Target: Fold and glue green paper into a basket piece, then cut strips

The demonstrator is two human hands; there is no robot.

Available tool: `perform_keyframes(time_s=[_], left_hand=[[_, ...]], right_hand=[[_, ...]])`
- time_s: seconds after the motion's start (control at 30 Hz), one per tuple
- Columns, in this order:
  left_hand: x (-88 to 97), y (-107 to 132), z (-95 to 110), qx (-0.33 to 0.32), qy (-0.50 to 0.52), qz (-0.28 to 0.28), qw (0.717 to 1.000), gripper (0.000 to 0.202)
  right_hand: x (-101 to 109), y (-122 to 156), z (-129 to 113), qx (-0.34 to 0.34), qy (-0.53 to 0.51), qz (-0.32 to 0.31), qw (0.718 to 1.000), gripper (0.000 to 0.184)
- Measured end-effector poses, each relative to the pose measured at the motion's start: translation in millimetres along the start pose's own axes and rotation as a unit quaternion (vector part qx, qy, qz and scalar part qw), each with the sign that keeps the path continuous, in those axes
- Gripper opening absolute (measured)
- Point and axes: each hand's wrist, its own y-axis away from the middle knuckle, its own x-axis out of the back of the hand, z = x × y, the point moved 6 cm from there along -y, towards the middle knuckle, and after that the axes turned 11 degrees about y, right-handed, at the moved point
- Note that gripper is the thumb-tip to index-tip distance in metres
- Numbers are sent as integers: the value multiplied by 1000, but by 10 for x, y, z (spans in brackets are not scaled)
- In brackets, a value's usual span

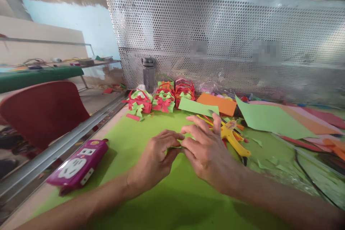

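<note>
My left hand [157, 156] and my right hand [206, 147] meet over the green sheet [161, 194] that covers the table. Between them they pinch a small piece of green paper [178, 146], mostly hidden by the fingers. The left fingers curl round its left end. The right hand's thumb and forefinger press its right end while its other fingers stretch out. A yellow glue gun [233, 138] lies just right of my right hand.
Several red, green and orange paper baskets [161, 97] stand at the back by a perforated metal screen [229, 39]. Loose coloured sheets [269, 118] and scraps lie at the right. A purple power strip [78, 165] sits at the left edge, a red chair [43, 111] beyond.
</note>
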Motion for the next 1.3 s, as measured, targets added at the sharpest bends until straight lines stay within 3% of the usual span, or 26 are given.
perform_keyframes(time_s=[0.2, 0.5, 0.77, 0.97, 1.13, 1.3], left_hand=[[20, 20, 30, -7, 4, 6, 1000, 21], [69, 35, -80, 58, 23, -5, 998, 18], [-42, 62, 56, -58, -109, -59, 991, 16], [54, 72, 166, -100, -72, -19, 992, 17], [120, 67, 145, -86, -56, 11, 995, 17], [55, 51, 28, -29, -102, -10, 994, 13]], right_hand=[[56, -16, 12, 6, -27, 2, 1000, 15], [-13, -67, 131, -7, -49, -51, 997, 8], [-61, -43, 51, -12, -39, -67, 997, 19], [9, -61, 119, -50, -78, -53, 994, 10], [43, -77, 216, -60, -69, -46, 995, 11], [-12, -66, 139, -35, -39, -48, 997, 13]])
